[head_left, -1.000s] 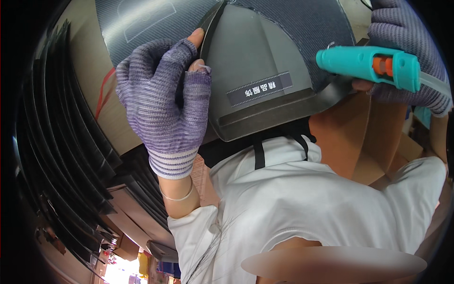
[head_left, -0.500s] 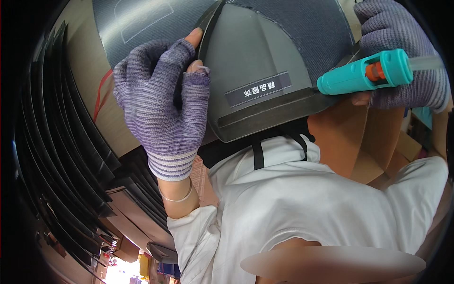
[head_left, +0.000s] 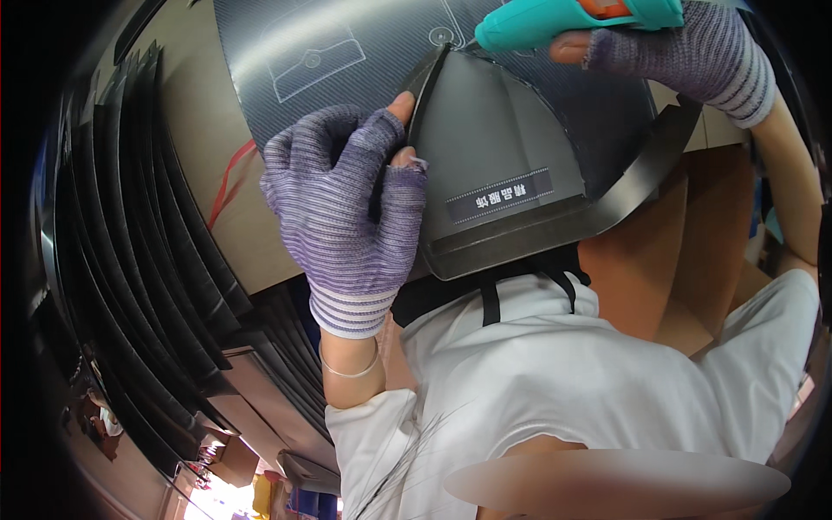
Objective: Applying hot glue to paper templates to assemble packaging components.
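Note:
A grey curved panel (head_left: 511,121) with a small dark printed label (head_left: 500,192) lies in front of me, its narrow end pointing away. A dark flexible strip (head_left: 637,173) runs along its near edge and sticks out past the right side. My left hand (head_left: 347,199), in a purple knitted glove with bare fingertips, pinches the panel's dark left rim between thumb and forefinger. My right hand (head_left: 693,65), gloved the same way, grips a teal glue gun (head_left: 546,24) with an orange trigger. Its nozzle is at the panel's narrow far end; whether it touches is hard to tell.
Beneath the panel is a dark sheet (head_left: 295,26) with pale printed outlines, on a light tabletop (head_left: 273,251). Stacked black curved pieces (head_left: 130,217) stand at the left. A red ribbon (head_left: 227,186) hangs beside them. Brown cardboard (head_left: 637,234) is at the near right.
My right hand has carried the glue gun from the panel's near right corner up and left to its far tip. The strip's right end now shows. My left hand keeps its pinch.

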A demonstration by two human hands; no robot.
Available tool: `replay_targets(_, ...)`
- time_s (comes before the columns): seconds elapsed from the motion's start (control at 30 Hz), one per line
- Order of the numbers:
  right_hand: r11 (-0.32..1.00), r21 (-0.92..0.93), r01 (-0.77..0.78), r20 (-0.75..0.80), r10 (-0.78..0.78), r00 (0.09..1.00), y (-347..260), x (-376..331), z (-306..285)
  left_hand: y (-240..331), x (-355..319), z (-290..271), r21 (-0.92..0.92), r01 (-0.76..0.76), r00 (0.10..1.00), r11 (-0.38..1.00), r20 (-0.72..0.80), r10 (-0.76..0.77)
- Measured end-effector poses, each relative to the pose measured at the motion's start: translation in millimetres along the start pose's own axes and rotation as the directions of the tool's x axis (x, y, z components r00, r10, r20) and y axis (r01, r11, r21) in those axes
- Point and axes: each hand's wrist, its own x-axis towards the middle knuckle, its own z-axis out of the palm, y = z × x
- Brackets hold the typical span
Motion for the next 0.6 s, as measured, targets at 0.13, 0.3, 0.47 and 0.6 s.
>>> replay_targets(0.13, 0.999, -0.05, -0.01, -0.038, 0.008, 0.999, -1.8, 3.6, 1.7, -0.3, 0.9, 1.8, -0.041, -0.026, 0.999, 0.999, -0.03, 0.025)
replay_targets(0.3, 0.936, 0.31, -0.166, 0.165, 0.119, 0.979, 15.4, -12.8, 6.4, -0.7, 1.0, -0.4, -0.029, -0.038, 0.999, 0.999, -0.031, 0.037)
replay_targets(0.47, 0.966, 0.247, -0.081, 0.2, 0.031, 0.979, 25.2, -45.5, -12.1, -0.8, 3.2, -0.5, -0.002, -0.047, 0.999, 0.999, -0.017, 0.047)
replay_targets(0.6, 0.972, 0.208, -0.113, 0.182, 0.075, 0.98, 43.7, -97.2, -35.8, 6.9, 10.9, -5.2, 0.04, -0.076, 0.997, 0.996, 0.036, 0.075)
